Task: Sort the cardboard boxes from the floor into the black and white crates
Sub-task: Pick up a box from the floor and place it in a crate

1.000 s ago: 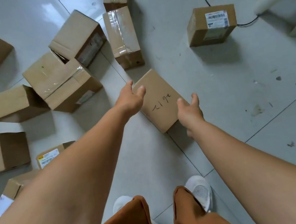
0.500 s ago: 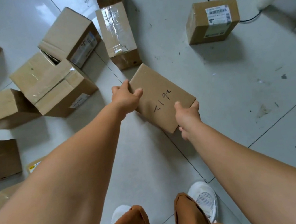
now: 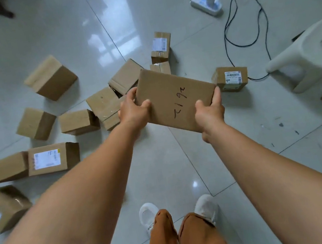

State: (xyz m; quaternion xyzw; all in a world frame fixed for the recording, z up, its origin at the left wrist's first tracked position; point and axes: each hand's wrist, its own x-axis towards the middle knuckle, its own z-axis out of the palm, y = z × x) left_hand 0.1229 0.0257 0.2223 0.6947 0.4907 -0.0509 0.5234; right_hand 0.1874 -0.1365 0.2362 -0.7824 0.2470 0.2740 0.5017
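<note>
Glossy pale tiled floor (image 3: 244,151). Scattered cardboard boxes (image 3: 50,77) from nine to twelve o'clock, labelled box (image 3: 231,78) at one, power strip (image 3: 206,3) with black cable (image 3: 246,25) beyond, white stool (image 3: 308,53) at two.

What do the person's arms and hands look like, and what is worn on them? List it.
Both forearms are bare, with no sleeves in view. The left hand and the right hand wear no gloves. No rings, watch or bracelets show on either. Fingernails look short and unpainted.
</note>
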